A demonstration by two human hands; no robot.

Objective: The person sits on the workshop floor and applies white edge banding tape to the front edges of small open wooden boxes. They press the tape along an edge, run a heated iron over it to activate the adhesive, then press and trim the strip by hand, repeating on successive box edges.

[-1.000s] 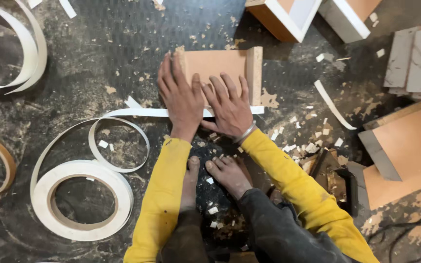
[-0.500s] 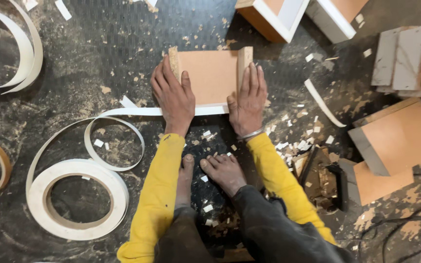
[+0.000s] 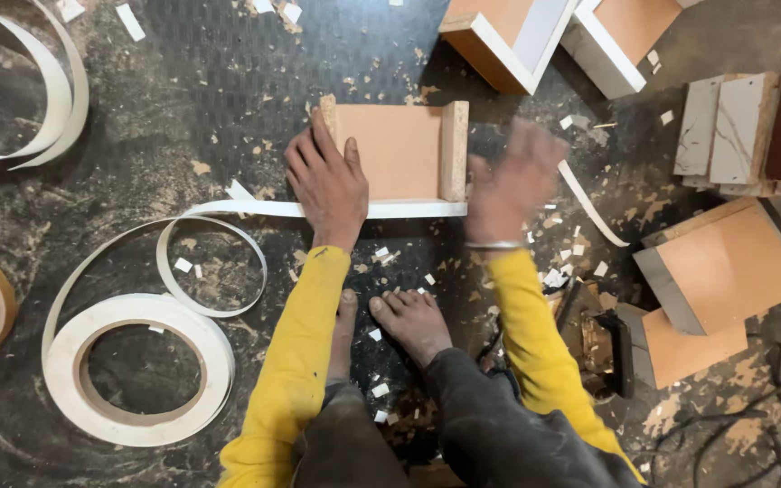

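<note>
Workshop floor, seen from above

Dark, scuffed floor (image 3: 183, 81) strewn with pale chips and sawdust (image 3: 553, 271); black cable (image 3: 752, 416) trailing at lower right; even light, soft shadows. No walls, windows or furniture in view.

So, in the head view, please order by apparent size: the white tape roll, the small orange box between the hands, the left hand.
1. White tape roll, clearly largest.
2. Orange box.
3. Left hand, smallest, though not far behind the box.

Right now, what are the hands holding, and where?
The left hand presses on the left side of the small wooden box. The right hand is blurred beside its right side; whether it touches cannot be told.
</note>
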